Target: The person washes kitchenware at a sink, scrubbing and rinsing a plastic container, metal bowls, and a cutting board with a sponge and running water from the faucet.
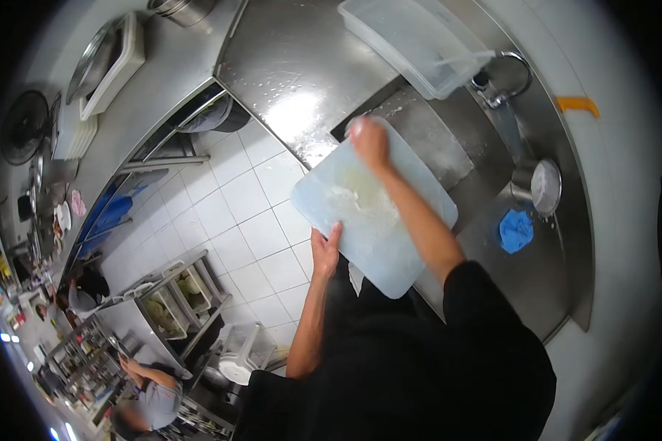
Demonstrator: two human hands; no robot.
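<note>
A pale blue, rounded rectangular board or lid (375, 220) is tilted over the edge of the steel sink counter, with suds and a yellowish patch on its face. My left hand (326, 252) grips its lower left edge, the thumb lying on the near face. At the top edge of the board is my right hand (368, 143), its fingers closed around something whitish that is too blurred to make out. Behind the board lies the steel sink basin (434, 140), partly covered by it.
A clear plastic tub (412, 40) stands on the counter near the faucet (496, 95). On the right are a metal pot (524, 180), a blue cloth (516, 231) and an orange-handled tool (577, 105). A co-worker (158, 400) is at the lower left.
</note>
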